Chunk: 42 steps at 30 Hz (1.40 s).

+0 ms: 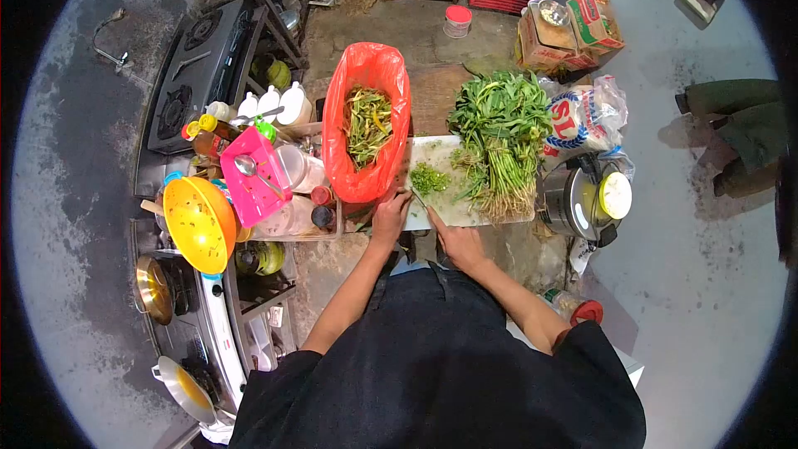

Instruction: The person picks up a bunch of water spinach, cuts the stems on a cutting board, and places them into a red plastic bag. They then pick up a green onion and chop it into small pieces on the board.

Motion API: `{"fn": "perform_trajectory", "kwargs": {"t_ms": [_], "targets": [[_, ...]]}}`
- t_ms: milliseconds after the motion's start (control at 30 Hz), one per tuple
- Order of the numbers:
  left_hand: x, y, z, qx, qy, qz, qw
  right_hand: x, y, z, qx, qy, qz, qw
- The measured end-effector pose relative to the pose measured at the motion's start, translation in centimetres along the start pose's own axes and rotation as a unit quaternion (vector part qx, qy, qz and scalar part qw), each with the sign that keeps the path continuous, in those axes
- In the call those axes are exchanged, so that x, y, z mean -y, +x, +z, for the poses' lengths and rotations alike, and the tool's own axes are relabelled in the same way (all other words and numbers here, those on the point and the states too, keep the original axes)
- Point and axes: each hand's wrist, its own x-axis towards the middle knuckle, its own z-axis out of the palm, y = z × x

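Observation:
My right hand (459, 244) is closed around a knife (418, 197), its blade angled up and left over the white cutting board (424, 214). Close to the blade, my left hand (391, 216) rests at the board's left edge with its fingers bent together; what they hold, if anything, is hidden. Just above the blade lies a small pile of chopped greens (428, 179). A large heap of leafy greens (501, 112) with stems and roots covers the board's right side. Beyond my left hand stands an open red plastic bag (366, 187) with green trimmings (367, 125) inside.
To the left are a pink basket (249, 175), a yellow-orange colander (199, 224), bottles and jars. Gas stoves (195, 75) and pans line the far left. A metal pot (569, 199) and a printed plastic sack (586, 120) sit at right. Another person's legs (740, 129) show far right.

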Motion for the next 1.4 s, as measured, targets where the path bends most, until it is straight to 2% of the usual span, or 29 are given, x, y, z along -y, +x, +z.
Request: {"fn": "perform_trajectory", "kwargs": {"t_ms": [133, 200, 333, 400, 633, 700, 933, 1100, 1233, 1300, 1400], "targets": [[0.4, -0.1, 0.1, -0.003, 0.006, 0.012, 1.0, 0.1, 0.0, 0.2, -0.006, -0.004, 0.0, 1.0], [0.4, -0.1, 0.0, 0.023, -0.009, 0.002, 1.0, 0.3, 0.4, 0.1, 0.047, -0.004, 0.028, 0.998], [0.3, -0.1, -0.2, 0.032, -0.023, -0.002, 0.999, 0.1, 1.6, 2.5, 0.032, 0.031, 0.056, 0.997], [0.4, -0.2, -0.1, 0.021, -0.023, 0.006, 0.999, 0.0, 2.2, 3.1, 0.006, 0.001, 0.029, 1.0], [0.4, -0.1, 0.1, -0.002, -0.009, 0.004, 1.0, -0.2, 0.1, 2.1, 0.003, -0.009, 0.008, 1.0], [0.2, -0.1, 0.1, 0.005, -0.011, -0.02, 1.0, -0.3, -0.1, 2.0, 0.019, -0.018, 0.016, 1.0], [-0.8, 0.2, -1.0, 0.033, 0.002, -0.01, 0.999, -0.9, 1.7, 3.2, -0.003, -0.038, 0.011, 0.999], [-1.1, 0.0, -1.6, 0.038, 0.018, 0.021, 0.999, -1.2, 1.1, 1.6, -0.021, 0.0, 0.006, 1.0], [-1.1, 0.3, -1.5, 0.057, 0.024, 0.004, 0.998, -0.3, 0.4, 0.2, 0.002, -0.004, 0.009, 1.0], [-1.3, 0.2, -1.3, 0.016, 0.042, -0.009, 0.999, 0.1, 0.2, -0.1, 0.01, -0.009, 0.005, 1.0], [-1.2, 0.1, -1.2, 0.008, 0.043, -0.028, 0.999, 0.1, 0.0, 0.4, -0.001, -0.012, 0.003, 1.0]]}}
